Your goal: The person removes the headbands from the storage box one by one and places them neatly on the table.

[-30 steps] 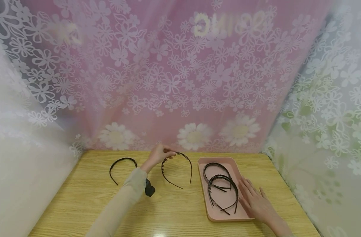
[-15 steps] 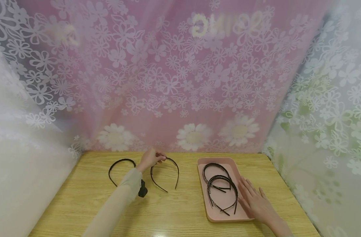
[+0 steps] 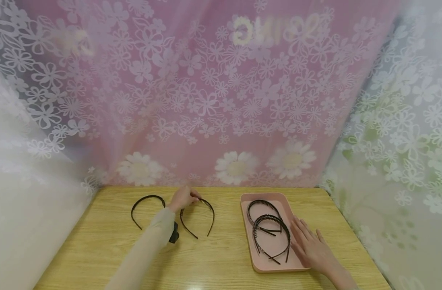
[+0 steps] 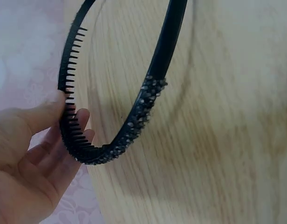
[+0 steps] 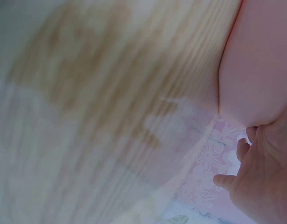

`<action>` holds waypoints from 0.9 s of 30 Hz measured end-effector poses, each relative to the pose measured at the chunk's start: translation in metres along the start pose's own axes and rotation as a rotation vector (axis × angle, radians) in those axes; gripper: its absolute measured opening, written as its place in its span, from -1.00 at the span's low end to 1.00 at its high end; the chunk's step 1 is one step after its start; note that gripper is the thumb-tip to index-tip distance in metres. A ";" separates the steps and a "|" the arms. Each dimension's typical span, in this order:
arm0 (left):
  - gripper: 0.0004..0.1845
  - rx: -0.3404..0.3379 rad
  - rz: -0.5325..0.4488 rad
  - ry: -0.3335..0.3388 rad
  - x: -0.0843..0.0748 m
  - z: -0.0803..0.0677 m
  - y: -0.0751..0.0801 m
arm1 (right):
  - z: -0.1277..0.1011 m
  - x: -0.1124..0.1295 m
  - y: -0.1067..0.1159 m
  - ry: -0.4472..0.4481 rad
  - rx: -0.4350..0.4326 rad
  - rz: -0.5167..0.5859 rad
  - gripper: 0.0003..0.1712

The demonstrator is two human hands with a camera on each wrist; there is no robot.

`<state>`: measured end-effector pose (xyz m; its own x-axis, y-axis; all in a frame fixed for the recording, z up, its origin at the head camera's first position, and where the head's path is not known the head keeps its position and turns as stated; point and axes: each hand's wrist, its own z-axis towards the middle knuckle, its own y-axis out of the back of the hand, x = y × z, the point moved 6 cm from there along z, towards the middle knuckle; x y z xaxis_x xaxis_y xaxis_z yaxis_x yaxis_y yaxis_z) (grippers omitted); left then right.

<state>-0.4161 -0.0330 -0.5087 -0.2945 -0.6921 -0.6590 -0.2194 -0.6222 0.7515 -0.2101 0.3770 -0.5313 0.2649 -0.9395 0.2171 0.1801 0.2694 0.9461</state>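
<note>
My left hand [image 3: 183, 199] pinches the top of a black toothed headband [image 3: 212, 213] between thumb and fingers. The left wrist view shows the dark sparkling beads along the top of this headband [image 4: 134, 122] and the comb teeth inside it. Just left of that hand, another black headband [image 3: 133, 211] lies on the table, partly hidden by the sleeve. My right hand [image 3: 311, 246], fingers straight, rests against the right side of a pink tray [image 3: 255, 262]. In the tray lie several black headbands [image 3: 290, 237], overlapping one another.
The wooden table [image 3: 213, 257] ends at the back against a pink flowered curtain [image 3: 224, 100]. Pale flowered curtains stand to the left and right. The tray sits on the right part of the table.
My left hand has moved left with the headband, bringing it closer to the headband on the table. My right hand has stayed at the tray.
</note>
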 end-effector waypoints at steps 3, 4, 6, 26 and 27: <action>-0.76 0.024 0.002 -0.007 0.002 0.003 0.000 | 0.000 0.000 0.000 0.014 -0.022 0.008 -0.24; -0.73 0.026 0.014 -0.013 0.003 0.003 0.001 | 0.000 0.000 0.000 0.015 -0.027 0.013 -0.24; -0.71 0.027 0.040 -0.016 0.003 0.005 0.003 | 0.000 0.000 0.000 0.010 -0.026 0.020 -0.24; -0.81 -0.085 0.139 0.000 0.018 0.018 0.007 | -0.002 0.000 -0.002 0.029 -0.059 -0.012 -0.23; -0.81 -0.085 0.143 0.000 0.018 0.018 0.007 | -0.002 0.000 -0.003 0.028 -0.057 -0.014 -0.23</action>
<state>-0.4398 -0.0432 -0.5148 -0.3168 -0.7760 -0.5454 -0.0959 -0.5459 0.8324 -0.2089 0.3764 -0.5341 0.2884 -0.9371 0.1965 0.2374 0.2688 0.9335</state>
